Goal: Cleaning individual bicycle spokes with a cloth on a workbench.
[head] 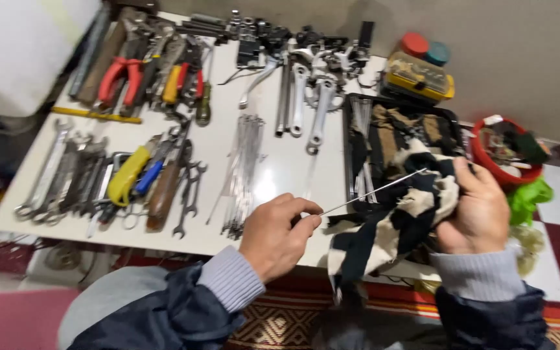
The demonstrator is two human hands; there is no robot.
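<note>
White tool table (280, 168); thin spoke (371, 190) pinched by left hand (273, 236), rag (390, 220) gripped by right hand (481, 210).

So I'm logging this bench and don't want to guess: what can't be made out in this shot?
- Head view: far end of the thin metal rod, hidden in the striped rag held by the right hand.
- Left hand fingertips hide the rod's near end.
- Black tray contents, mostly covered by cloth.
- Red bowl contents: too small and blurred.
- Parts along the table's far edge: blurred.
</note>
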